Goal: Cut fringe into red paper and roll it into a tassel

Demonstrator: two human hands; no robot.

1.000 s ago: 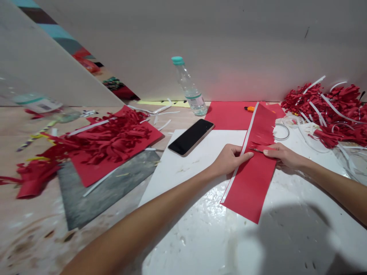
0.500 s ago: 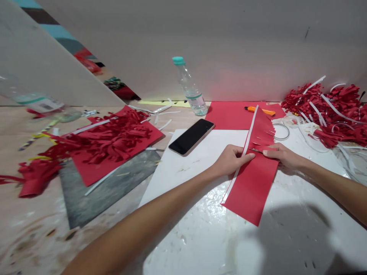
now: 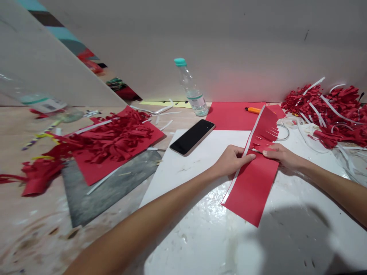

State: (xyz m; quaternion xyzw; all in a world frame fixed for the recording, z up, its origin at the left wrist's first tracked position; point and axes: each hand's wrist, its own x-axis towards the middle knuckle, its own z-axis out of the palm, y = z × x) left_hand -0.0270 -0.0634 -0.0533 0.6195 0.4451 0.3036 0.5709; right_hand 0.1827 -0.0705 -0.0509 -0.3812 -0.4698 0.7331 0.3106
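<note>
A long red paper strip with a white left edge lies across the white board. Its far end is cut into fringes that curl upward. My left hand pinches the strip's white edge, thumb on top. On the strip's right side my right hand is closed round what looks like small scissors. Only the thin metal tip shows, lying in the paper between my two hands.
A black phone lies on the board's far left corner, with a plastic bottle behind it. Beyond lie a red sheet and an orange cutter. Fringed red paper piles lie at the right and the left, the latter on a grey mat.
The strip's fringed far end has lifted and fanned out more, uncovering the orange cutter behind it. Both hands stay in nearly the same place on the strip.
</note>
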